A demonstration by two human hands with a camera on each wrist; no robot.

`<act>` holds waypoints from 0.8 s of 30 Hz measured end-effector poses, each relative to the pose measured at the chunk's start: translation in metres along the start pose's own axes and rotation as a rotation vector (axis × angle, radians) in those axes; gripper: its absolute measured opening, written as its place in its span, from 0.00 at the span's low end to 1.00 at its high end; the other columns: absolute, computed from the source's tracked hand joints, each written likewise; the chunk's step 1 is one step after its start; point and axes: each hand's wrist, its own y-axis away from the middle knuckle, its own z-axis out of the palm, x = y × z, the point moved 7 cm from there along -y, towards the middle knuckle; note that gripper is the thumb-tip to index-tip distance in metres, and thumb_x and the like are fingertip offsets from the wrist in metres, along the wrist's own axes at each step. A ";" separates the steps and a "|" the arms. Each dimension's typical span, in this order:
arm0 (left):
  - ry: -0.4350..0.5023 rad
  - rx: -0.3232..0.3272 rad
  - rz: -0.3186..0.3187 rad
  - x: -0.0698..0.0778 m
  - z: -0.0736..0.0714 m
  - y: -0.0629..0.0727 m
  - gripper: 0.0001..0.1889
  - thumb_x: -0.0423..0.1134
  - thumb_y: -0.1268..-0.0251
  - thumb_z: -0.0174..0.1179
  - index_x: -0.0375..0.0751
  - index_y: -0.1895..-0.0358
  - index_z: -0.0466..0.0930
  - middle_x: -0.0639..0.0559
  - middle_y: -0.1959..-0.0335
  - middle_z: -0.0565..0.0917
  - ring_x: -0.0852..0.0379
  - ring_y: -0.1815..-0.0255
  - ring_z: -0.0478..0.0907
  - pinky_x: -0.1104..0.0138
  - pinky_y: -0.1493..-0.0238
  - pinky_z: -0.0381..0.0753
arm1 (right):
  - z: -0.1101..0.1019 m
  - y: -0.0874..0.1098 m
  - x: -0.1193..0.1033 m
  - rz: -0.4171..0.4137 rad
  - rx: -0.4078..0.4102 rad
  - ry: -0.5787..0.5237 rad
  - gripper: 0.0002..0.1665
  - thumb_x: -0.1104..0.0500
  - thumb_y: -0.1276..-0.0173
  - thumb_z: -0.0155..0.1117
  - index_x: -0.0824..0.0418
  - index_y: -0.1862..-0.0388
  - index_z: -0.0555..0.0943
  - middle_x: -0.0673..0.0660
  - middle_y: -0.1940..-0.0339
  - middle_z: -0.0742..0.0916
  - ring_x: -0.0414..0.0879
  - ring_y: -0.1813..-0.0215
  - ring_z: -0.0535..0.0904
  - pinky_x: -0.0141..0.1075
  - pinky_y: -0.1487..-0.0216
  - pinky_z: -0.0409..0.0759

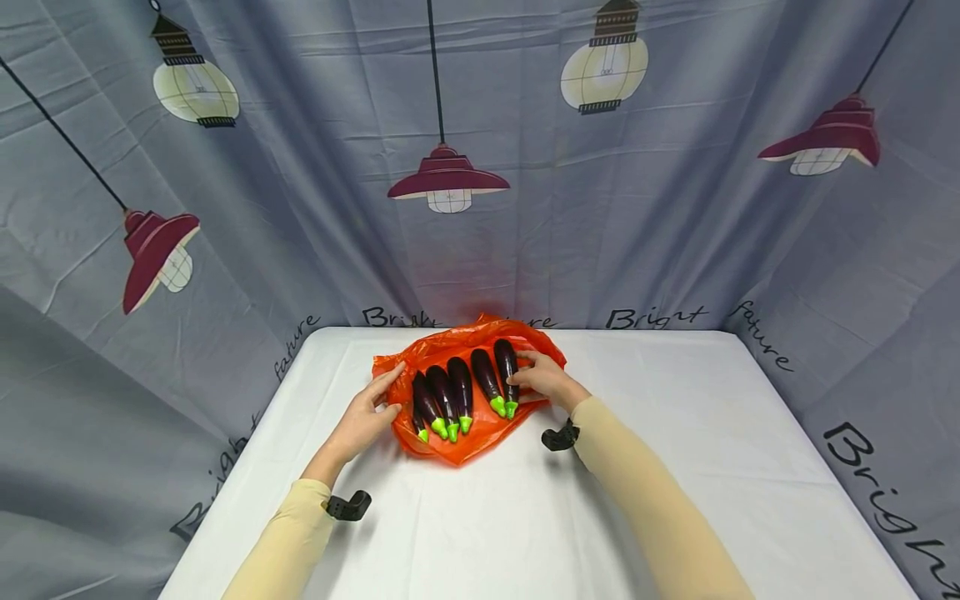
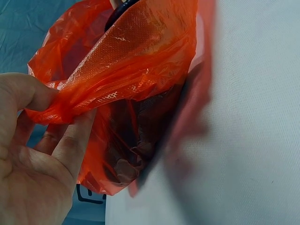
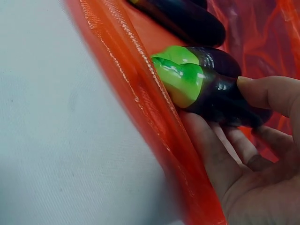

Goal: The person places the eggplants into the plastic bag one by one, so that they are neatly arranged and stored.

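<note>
Several dark purple eggplants with bright green caps lie side by side on an orange plastic bag in the head view. At the bag's left side, my left hand pinches its edge between thumb and fingers; the left wrist view shows the crumpled film in that grip. My right hand holds the rightmost eggplant. Seen from the right wrist, the thumb lies on top of that eggplant and the fingers reach underneath. A second eggplant touches it on the left.
The bag rests near the far edge of a white-covered table. Behind it hangs a grey-blue curtain printed with lamps and lettering. Black wrist devices sit on both forearms, one at the left wrist.
</note>
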 end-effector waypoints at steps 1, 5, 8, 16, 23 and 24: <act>0.001 -0.003 0.003 0.001 0.000 0.000 0.38 0.25 0.32 0.57 0.50 0.19 0.62 0.42 0.20 0.60 0.41 0.23 0.60 0.48 0.25 0.60 | 0.000 0.000 0.000 0.001 0.009 0.010 0.46 0.65 0.33 0.69 0.62 0.20 0.61 0.68 0.38 0.78 0.54 0.51 0.84 0.48 0.53 0.88; 0.005 -0.008 0.001 0.002 0.001 0.000 0.38 0.25 0.31 0.56 0.52 0.19 0.61 0.42 0.20 0.60 0.41 0.23 0.61 0.49 0.25 0.60 | 0.003 -0.002 0.002 0.013 0.015 0.006 0.45 0.65 0.33 0.69 0.60 0.20 0.62 0.68 0.39 0.79 0.54 0.51 0.84 0.47 0.55 0.88; 0.007 -0.008 -0.009 0.007 0.001 0.001 0.38 0.23 0.31 0.55 0.47 0.19 0.60 0.39 0.20 0.59 0.39 0.23 0.60 0.48 0.24 0.59 | 0.005 -0.003 0.003 0.022 0.010 -0.006 0.44 0.66 0.33 0.69 0.60 0.20 0.63 0.68 0.40 0.79 0.55 0.52 0.83 0.48 0.54 0.88; 0.026 -0.003 0.011 0.001 0.001 -0.002 0.38 0.24 0.32 0.57 0.49 0.20 0.62 0.42 0.20 0.61 0.41 0.23 0.61 0.49 0.24 0.60 | 0.009 -0.005 0.002 0.018 0.020 0.021 0.42 0.65 0.33 0.68 0.60 0.21 0.65 0.66 0.44 0.81 0.55 0.55 0.82 0.47 0.55 0.88; -0.010 -0.008 0.017 0.001 0.000 -0.001 0.38 0.25 0.32 0.56 0.51 0.19 0.61 0.43 0.20 0.61 0.42 0.22 0.60 0.48 0.25 0.60 | 0.012 -0.005 0.001 0.016 0.031 0.047 0.43 0.65 0.33 0.69 0.60 0.21 0.64 0.66 0.44 0.80 0.54 0.54 0.80 0.45 0.56 0.88; -0.011 -0.008 0.013 0.000 0.000 -0.001 0.38 0.25 0.31 0.56 0.51 0.19 0.61 0.43 0.20 0.61 0.42 0.22 0.60 0.49 0.24 0.60 | 0.013 -0.005 0.000 0.013 0.029 0.054 0.43 0.65 0.32 0.69 0.61 0.21 0.63 0.66 0.44 0.80 0.54 0.54 0.80 0.46 0.56 0.88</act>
